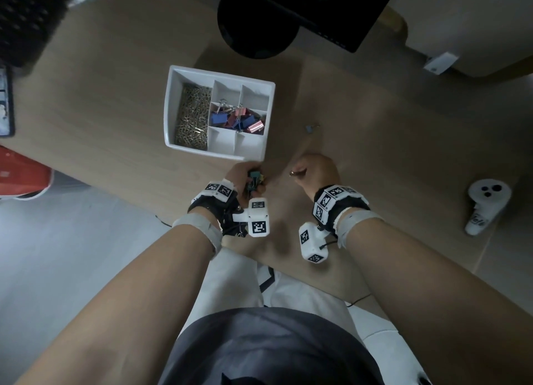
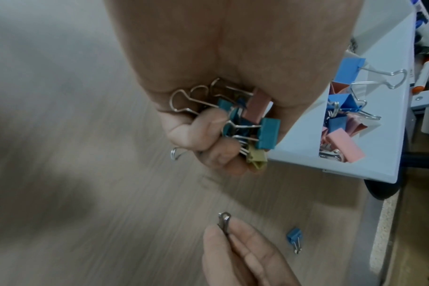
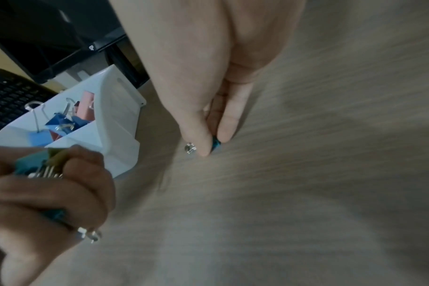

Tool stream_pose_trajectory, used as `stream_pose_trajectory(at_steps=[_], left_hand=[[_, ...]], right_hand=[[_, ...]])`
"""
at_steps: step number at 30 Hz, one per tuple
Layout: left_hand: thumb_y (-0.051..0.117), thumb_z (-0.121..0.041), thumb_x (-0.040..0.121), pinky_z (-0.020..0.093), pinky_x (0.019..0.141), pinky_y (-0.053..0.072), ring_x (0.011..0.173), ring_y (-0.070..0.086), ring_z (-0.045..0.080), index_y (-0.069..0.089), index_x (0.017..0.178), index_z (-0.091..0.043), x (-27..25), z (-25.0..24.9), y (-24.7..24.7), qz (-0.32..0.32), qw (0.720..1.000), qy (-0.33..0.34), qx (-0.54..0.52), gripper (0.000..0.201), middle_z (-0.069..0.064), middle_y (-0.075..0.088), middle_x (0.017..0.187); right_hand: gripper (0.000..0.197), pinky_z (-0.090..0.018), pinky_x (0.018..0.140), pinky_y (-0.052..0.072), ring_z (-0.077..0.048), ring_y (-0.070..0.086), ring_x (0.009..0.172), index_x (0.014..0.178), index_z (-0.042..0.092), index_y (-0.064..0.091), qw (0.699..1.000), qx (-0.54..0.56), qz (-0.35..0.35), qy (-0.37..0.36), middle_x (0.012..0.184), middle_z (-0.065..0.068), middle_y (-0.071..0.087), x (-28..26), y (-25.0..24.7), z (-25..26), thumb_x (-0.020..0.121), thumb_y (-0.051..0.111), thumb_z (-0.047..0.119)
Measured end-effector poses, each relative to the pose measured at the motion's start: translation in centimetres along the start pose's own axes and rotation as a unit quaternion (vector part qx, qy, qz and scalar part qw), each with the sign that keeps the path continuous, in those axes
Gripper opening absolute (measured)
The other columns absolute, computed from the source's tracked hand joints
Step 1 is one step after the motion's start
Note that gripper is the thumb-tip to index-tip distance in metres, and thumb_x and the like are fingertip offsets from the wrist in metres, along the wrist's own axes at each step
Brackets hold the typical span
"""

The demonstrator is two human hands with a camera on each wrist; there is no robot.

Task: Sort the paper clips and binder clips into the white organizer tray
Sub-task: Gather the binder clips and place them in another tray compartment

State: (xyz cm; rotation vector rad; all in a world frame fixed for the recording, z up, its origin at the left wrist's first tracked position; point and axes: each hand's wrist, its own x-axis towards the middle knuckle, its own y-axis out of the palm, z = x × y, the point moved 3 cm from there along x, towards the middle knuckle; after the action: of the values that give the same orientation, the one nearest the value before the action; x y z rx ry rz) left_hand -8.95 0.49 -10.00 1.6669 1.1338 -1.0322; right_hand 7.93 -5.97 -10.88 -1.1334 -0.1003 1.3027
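Binder clips: a bunch (image 2: pixel 247 123) gripped in the left hand (image 1: pixel 245 177), one (image 3: pixel 216 144) pinched by the right hand (image 1: pixel 314 171), one (image 1: pixel 310 128) loose.

The head camera is looking steeply down on the light wooden table (image 1: pixel 121 119). Both wrist cameras are sitting close, facing along the fingers (image 2: pixel 208 135); all three are sharing the white plastic compartment tray (image 1: pixel 173 96).

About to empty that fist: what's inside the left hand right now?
The left hand grips a bunch of binder clips: teal, pink and yellow-green bodies with wire handles showing. Curled fingers cover the rest, so the count stays unclear.
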Motion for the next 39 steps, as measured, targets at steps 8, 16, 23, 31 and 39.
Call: stream_pose_trajectory(at_steps=[8, 16, 23, 31, 39], left_hand=[[0.044, -0.026, 0.092, 0.024, 0.051, 0.014, 0.051, 0.035, 0.018, 0.055, 0.052, -0.014, 1.0, -0.3, -0.3, -0.001, 0.998, -0.035, 0.049, 0.043, 0.009, 0.049, 0.063], [0.050, -0.031, 0.090, 0.028, 0.056, 0.011, 0.054, 0.033, 0.018, 0.060, 0.043, -0.015, 2.0, -0.2, -1.7, 0.017, 0.995, -0.051, 0.083, 0.050, 0.008, 0.048, 0.061], [0.050, -0.025, 0.090, 0.022, 0.046, 0.021, 0.049, 0.034, 0.018, 0.056, 0.060, -0.008, 2.0, -0.5, -1.5, 0.018, 0.996, -0.031, 0.079, 0.034, 0.010, 0.048, 0.061], [0.041, -0.021, 0.094, 0.016, 0.043, 0.026, 0.041, 0.038, 0.017, 0.051, 0.058, -0.010, 1.3, -1.1, -1.0, 0.006, 0.997, -0.060, 0.045, 0.040, 0.006, 0.049, 0.049], [0.040, -0.024, 0.092, 0.009, 0.037, 0.030, 0.033, 0.043, 0.014, 0.058, 0.037, -0.013, 0.4, -3.6, -0.4, 0.027, 0.998, -0.052, 0.009, 0.059, 0.003, 0.051, 0.046]], right_hand=[[0.070, -0.037, 0.082, 0.049, -0.030, 0.046, 0.108, 0.120, 0.024, 0.054, 0.992, -0.033, -0.086, 0.085, 0.126, -0.007, 0.043, -0.3, -1.7, 0.0, 0.060, 0.088, 0.033], [0.017, -0.032, 0.074, 0.051, -0.029, 0.063, 0.087, 0.090, 0.018, 0.072, 0.998, -0.012, -0.059, 0.005, 0.102, -0.009, 0.061, 0.4, -0.2, 1.1, 0.077, 0.076, 0.007], [0.011, -0.038, 0.074, 0.054, -0.031, 0.062, 0.091, 0.089, 0.010, 0.066, 0.996, -0.037, -0.082, 0.028, 0.101, -0.012, 0.062, 0.7, -0.6, 1.3, 0.079, 0.065, 0.006], [0.011, -0.023, 0.063, 0.048, -0.014, 0.063, 0.068, 0.072, 0.018, 0.069, 0.983, 0.101, -0.106, 0.110, 0.075, 0.002, 0.069, 1.2, -2.3, 1.3, 0.076, 0.071, 0.008], [0.004, -0.033, 0.078, 0.060, -0.019, 0.070, 0.072, 0.082, 0.018, 0.072, 0.902, 0.359, -0.059, 0.233, 0.075, -0.003, 0.072, 2.6, -4.6, 2.3, 0.080, 0.071, 0.015]])
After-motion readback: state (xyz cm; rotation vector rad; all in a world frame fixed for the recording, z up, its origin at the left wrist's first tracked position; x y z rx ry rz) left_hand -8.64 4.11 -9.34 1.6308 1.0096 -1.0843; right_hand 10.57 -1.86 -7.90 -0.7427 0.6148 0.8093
